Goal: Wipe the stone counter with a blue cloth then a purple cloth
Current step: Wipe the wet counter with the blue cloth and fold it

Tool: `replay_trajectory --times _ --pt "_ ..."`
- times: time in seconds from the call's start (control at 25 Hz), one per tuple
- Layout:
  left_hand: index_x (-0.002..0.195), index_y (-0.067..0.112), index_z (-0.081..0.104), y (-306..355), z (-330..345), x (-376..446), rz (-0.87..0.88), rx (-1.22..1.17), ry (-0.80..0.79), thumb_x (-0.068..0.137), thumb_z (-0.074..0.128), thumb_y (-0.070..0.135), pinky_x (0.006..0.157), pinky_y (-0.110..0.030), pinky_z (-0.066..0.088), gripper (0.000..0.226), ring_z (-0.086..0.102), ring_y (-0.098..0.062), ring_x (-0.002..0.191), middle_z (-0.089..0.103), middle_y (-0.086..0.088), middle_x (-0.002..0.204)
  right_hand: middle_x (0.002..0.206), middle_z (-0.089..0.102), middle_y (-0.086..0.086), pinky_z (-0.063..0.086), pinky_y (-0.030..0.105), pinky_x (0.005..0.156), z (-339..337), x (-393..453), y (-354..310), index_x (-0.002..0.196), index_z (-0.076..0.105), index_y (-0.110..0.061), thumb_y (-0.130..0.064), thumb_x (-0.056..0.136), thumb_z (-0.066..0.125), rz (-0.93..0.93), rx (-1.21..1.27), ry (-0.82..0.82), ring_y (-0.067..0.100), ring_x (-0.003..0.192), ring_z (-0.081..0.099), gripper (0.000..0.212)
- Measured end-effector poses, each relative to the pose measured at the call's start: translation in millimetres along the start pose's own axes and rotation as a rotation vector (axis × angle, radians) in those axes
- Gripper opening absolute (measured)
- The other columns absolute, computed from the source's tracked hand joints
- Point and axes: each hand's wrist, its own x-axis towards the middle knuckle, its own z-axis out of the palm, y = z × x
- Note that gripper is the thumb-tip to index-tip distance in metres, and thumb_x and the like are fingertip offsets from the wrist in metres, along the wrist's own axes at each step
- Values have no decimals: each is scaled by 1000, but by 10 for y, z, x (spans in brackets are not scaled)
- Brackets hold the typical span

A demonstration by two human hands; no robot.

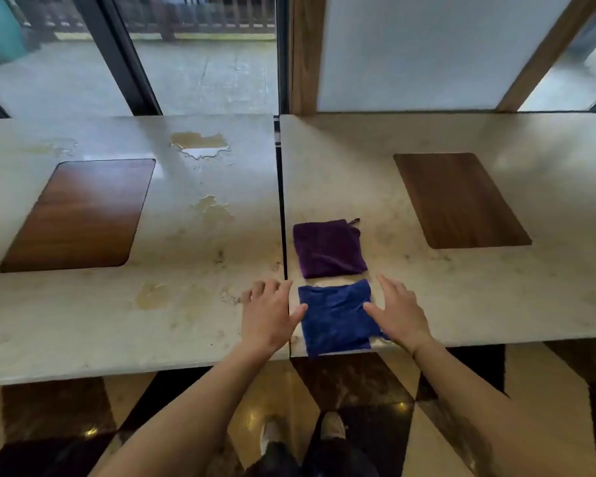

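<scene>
Fingers [265, 287] of left hand [267, 315] loosely spread, palm down, holding nothing, thumb tip at the left edge of the blue cloth [334, 316]; whether the palm touches the stone counter [172, 332] is hard to tell. Blue cloth lies folded flat at the near counter edge, one corner hanging over it, purple cloth [329, 248] just behind, hang loop pointing far-right. Right hand [396, 313] open, fingers straight, thumb on the blue cloth's right side, covering that edge.
</scene>
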Motion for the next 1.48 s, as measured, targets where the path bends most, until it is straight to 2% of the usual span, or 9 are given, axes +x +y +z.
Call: replay_trajectory --times 0.16,0.28,0.44,0.6,0.76,1.12,1.2,1.36,1.48 --pt "131 22 51 229 282 277 -257 -113 -202 94 48 56 102 -48 32 50 41 -31 127 56 -6 132 149 41 13 37 41 110 227 436 30 154 30 -18 -37 94 62 70 108 -185 33 133 42 71" --pt "120 20 54 317 477 332 -359 -240 -186 93 55 46 99 -48 37 38 46 -31 120 60 -5 120 139 43 14 41 39 106 354 566 13 155 28 -19 -27 91 68 91 175 -193 34 125 50 76" --pt "117 21 57 372 536 428 -555 -579 -154 88 61 28 96 -48 47 30 57 -27 109 65 -3 111 128 62 14 48 37 92 393 647 41 141 46 -17 -17 85 71 83 173 -196 34 113 59 61" --pt "115 16 63 436 440 390 -539 -802 -158 93 60 19 85 -37 53 22 62 -22 100 66 -2 104 115 59 8 48 37 85 371 550 72 107 58 -22 -19 85 66 54 185 -221 27 101 57 24" --pt "117 20 55 405 159 157 -434 -1020 -128 101 50 17 83 -36 58 17 62 -17 101 61 0 114 93 59 5 46 29 64 239 362 73 91 50 -17 -6 84 64 15 472 -220 22 83 55 18" --pt "125 31 38 -337 -489 -558 -318 -937 28 107 33 32 74 -41 53 19 64 -24 88 66 -8 100 116 62 4 60 35 80 196 -236 -826 123 50 -27 -5 93 65 -174 956 -328 24 105 63 40" --pt "125 32 39 -658 -544 -671 -319 -946 42 107 34 33 68 -39 50 19 63 -24 81 66 -11 98 119 62 4 59 30 77 309 -357 -1105 131 49 -32 -1 93 65 -218 976 -322 21 106 65 52" --pt "126 34 41 -1289 -496 -808 -326 -977 16 106 36 31 82 -47 55 20 66 -21 91 66 -3 103 127 60 3 59 32 87 711 -590 -1553 132 49 -44 -1 92 65 -222 927 -271 18 111 63 61" --pt "124 34 44 -1603 -433 -845 -281 -975 -25 106 39 30 83 -49 55 19 67 -20 92 67 0 103 134 55 0 56 19 86 939 -763 -1733 141 42 -41 4 93 61 -192 882 -219 14 116 60 69"
